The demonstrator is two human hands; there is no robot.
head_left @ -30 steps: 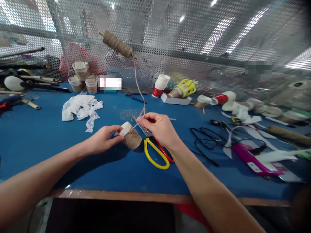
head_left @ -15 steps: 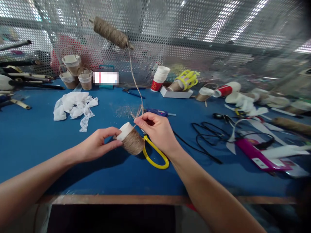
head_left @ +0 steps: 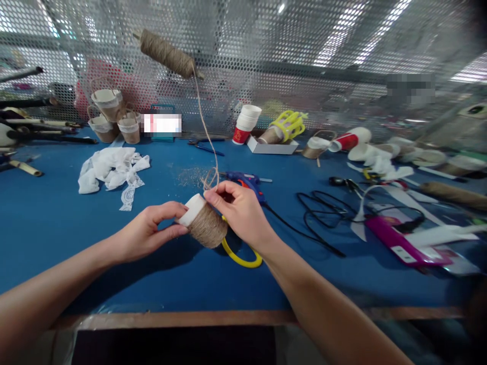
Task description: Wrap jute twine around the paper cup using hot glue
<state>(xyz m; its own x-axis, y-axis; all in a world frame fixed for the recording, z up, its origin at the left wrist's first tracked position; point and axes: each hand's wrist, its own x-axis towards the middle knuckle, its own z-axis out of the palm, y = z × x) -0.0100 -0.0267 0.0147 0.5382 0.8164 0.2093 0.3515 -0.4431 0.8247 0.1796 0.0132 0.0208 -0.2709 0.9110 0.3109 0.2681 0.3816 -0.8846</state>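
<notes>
My left hand [head_left: 150, 230] pinches the white bottom end of a paper cup wrapped in brown twine [head_left: 203, 224], held on its side just above the blue table [head_left: 49, 223]. My right hand [head_left: 238, 213] is closed on the twine strand [head_left: 207, 137] right at the cup's far side. That strand runs up to a twine spool [head_left: 165, 53] mounted on the perforated metal screen. Yellow-handled scissors [head_left: 239, 256] lie under my right hand, mostly hidden.
A blue glue gun [head_left: 245, 180] with a black cord [head_left: 319, 213] lies just behind my right hand. White lace scraps [head_left: 110, 170] sit at the left, finished twine cups [head_left: 110, 114] at the back left, stacked paper cups [head_left: 245, 124] at the back, a purple tool [head_left: 395, 241] at the right.
My right hand has come down and left with the twine, from above the scissors to the cup's side. The cup stays in my left hand. The view has shifted slightly.
</notes>
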